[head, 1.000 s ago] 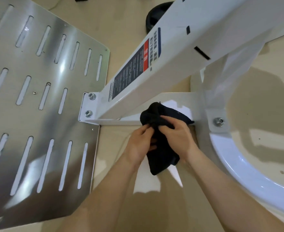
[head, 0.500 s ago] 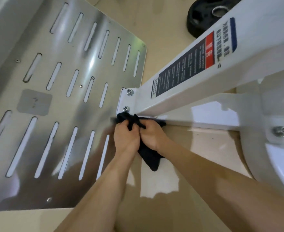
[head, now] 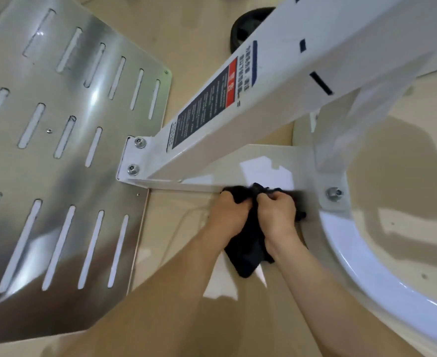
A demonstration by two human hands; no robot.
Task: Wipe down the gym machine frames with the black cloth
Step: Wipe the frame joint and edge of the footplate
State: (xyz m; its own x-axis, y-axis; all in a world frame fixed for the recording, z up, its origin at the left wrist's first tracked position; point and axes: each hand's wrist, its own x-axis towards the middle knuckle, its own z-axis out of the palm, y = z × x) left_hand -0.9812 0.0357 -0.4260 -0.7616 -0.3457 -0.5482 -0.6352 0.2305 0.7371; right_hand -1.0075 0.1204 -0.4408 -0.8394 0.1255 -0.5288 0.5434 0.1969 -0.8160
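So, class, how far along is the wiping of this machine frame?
Apparently done: the low crossbar's front edge; the black cloth reached its bolted left end half a second ago. In hand: the left hand and right hand grip the cloth against that bar near the right bolt. Left: the slanted beam and curved base, neither touched in these pictures.

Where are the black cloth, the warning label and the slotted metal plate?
black cloth (head: 245, 253): head view, hanging lower fold.
warning label (head: 202, 113): head view, dark text area.
metal plate (head: 57, 176): head view, bare steel between slots.
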